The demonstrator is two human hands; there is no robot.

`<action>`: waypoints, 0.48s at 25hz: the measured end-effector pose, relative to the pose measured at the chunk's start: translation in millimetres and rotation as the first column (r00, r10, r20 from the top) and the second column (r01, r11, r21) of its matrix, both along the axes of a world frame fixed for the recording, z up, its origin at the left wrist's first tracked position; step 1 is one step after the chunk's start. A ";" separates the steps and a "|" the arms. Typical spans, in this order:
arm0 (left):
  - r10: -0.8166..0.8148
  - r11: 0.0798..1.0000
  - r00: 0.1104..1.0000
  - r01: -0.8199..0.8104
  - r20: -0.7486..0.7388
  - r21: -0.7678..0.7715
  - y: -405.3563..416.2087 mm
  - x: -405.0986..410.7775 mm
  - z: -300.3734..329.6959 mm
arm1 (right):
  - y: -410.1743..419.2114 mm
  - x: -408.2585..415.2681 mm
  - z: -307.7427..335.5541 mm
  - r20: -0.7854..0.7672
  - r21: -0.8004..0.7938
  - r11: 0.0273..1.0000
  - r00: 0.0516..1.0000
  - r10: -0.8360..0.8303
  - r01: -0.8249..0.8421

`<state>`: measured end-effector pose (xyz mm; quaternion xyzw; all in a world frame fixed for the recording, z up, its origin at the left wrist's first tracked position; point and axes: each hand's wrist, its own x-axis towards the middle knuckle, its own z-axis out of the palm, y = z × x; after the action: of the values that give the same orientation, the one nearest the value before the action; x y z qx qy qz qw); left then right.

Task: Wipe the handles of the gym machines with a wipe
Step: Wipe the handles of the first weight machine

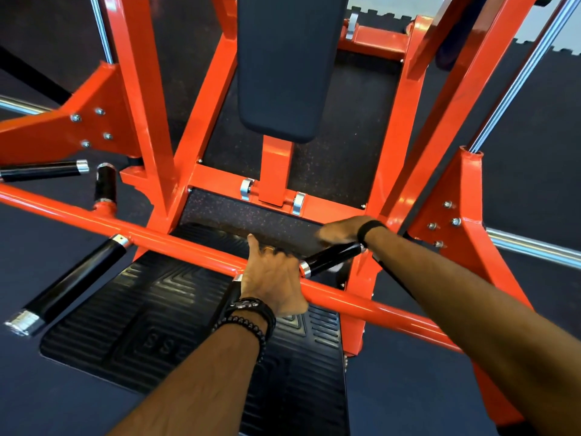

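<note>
Handle [330,258] | slants, chrome cap lower-left | left hand [273,278] grips crossbar [361,302] | right hand [341,229] blurred, grip unclear

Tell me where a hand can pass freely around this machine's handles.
Free: the gap above the ribbed footplate, between the long left handle and the left hand; also the speckled floor behind the orange crossbar. Crowded: around the right handle, hemmed by both hands, right hand above.
</note>
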<state>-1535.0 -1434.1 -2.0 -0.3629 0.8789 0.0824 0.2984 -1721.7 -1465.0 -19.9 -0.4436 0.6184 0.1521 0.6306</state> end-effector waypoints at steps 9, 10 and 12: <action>-0.001 1.000 1.000 0.000 -0.028 -0.014 0.6 2.3 -0.2 | 80.7 15.7 -28.9 -0.071 -0.615 0.788 0.997 -0.022 -0.026; -0.005 1.000 1.000 0.004 -0.029 -0.023 0.7 3.2 -1.0 | 93.2 8.0 -33.1 -0.127 -0.665 0.747 0.986 -0.107 -0.004; -0.013 0.999 0.999 0.011 -0.038 -0.043 1.7 2.6 -3.4 | 112.0 10.0 -33.0 -0.214 -0.751 0.660 0.941 -0.263 0.013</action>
<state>-1532.4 -1432.4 -5.3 -0.3621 0.8882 0.0687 0.2743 -1711.7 -1353.0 -52.9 -0.5829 0.7481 -0.0942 0.3027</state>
